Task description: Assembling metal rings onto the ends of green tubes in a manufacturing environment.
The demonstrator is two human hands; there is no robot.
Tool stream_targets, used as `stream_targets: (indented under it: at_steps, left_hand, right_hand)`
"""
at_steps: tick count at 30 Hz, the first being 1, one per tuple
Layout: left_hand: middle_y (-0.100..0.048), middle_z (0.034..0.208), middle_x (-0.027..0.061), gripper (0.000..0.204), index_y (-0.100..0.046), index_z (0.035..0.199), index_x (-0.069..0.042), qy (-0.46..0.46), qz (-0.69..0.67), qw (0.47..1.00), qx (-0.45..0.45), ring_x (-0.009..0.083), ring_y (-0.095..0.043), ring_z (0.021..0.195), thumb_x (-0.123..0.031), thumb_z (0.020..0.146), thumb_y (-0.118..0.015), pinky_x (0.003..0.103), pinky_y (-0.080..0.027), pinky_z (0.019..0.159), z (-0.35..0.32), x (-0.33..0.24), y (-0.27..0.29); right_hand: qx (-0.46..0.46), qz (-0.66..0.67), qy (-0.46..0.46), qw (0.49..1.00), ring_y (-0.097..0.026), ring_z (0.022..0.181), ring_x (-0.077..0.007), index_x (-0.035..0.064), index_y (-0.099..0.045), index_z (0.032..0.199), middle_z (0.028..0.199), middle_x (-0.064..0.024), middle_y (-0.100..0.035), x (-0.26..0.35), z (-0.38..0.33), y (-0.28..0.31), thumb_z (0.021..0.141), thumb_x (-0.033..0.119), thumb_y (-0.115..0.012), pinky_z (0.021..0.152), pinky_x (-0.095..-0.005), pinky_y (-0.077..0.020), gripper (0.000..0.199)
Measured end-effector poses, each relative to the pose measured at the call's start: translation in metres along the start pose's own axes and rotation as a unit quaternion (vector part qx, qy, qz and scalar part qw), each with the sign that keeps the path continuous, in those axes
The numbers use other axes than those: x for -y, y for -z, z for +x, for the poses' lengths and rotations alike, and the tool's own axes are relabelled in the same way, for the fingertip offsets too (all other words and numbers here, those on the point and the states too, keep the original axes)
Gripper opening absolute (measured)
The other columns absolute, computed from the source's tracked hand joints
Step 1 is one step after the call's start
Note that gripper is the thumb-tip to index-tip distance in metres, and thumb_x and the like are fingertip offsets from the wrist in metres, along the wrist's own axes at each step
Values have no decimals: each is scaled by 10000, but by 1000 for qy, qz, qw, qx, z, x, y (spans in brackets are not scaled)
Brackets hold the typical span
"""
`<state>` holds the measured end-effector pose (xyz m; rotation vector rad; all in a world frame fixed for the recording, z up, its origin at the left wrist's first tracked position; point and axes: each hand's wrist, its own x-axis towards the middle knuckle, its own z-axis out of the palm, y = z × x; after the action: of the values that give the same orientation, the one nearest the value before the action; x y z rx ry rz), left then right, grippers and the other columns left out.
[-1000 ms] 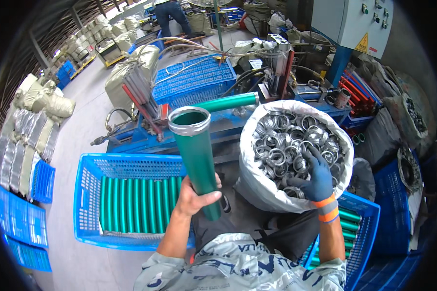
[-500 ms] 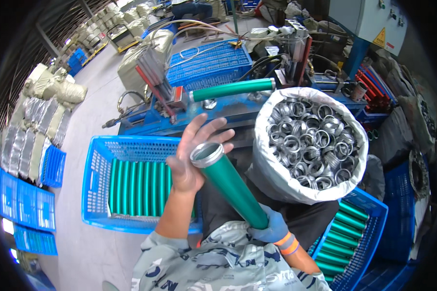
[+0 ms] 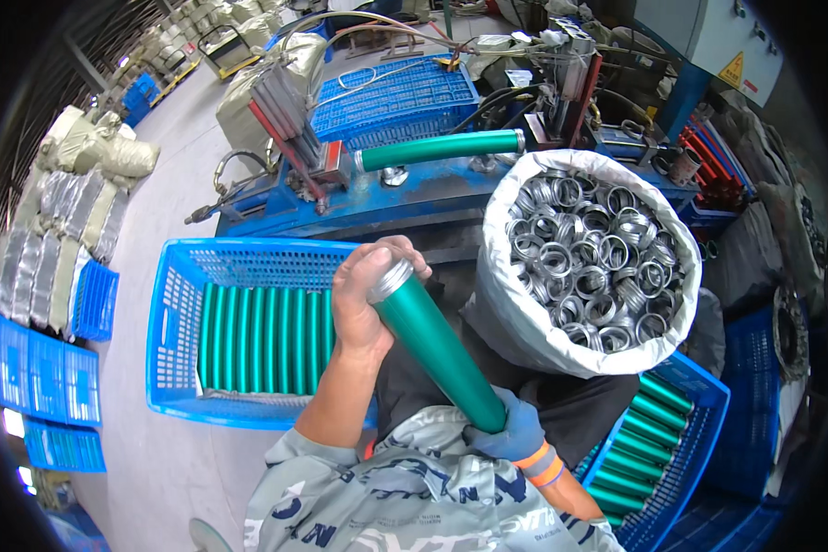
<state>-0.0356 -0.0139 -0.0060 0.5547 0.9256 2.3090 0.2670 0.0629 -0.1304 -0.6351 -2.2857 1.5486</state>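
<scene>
A green tube (image 3: 442,348) with a silver threaded ring (image 3: 392,279) on its upper end slants across my lap. My left hand (image 3: 363,299), bare, is curled around the ring end, its fingers over the tube's mouth. Lower down, my right hand (image 3: 509,425), in a blue-grey glove with an orange band at the wrist, grips the tube's bottom end. To the right of the tube stands a white sack (image 3: 499,276) full of loose metal rings (image 3: 587,258). A blue crate (image 3: 179,405) at the left holds a row of green tubes (image 3: 262,340).
Ahead is a blue machine bench (image 3: 432,195) with another green tube (image 3: 440,149) lying across it between two upright clamps. A second blue crate (image 3: 699,460) of green tubes sits at the lower right. Stacked sacks (image 3: 60,248) and a grey electrical cabinet (image 3: 708,41) stand farther off.
My left hand was spread beside the tube's ring end; its fingers have closed around that end. My right hand keeps its grip at the bottom. The view has shifted slightly.
</scene>
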Motion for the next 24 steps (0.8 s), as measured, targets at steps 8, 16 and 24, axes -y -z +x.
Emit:
stream_targets:
  at_steps: [8,16,24]
  left_hand:
    - [-698,1127,148,263,-798,1041,-10,2,-44,992,116,301,-706,1038,-253,992,-710,521,-611,1011,3,-2,18]
    - [-714,1177,156,323,-820,1108,-50,0,-127,970,209,318,-723,1069,-349,1010,-748,534,-616,1043,8,3,29]
    - [-747,1242,206,495,-739,1316,56,-75,55,983,157,313,-786,1050,-383,1089,-750,501,-651,1012,-2,-5,27]
  right_hand:
    - [177,187,-24,966,-729,849,-153,-4,-724,1333,977,-76,-795,-19,-2,1,824,183,-996,801,-342,-596,607]
    - [237,258,-61,935,-673,926,-107,-1,-725,1362,1066,-3,-774,-23,1,-8,834,113,-1003,849,-310,-582,608]
    - [0,19,20,1000,-837,1000,-292,17,-724,1411,1147,-195,-829,-14,14,-25,763,275,-1033,896,-392,-650,763]
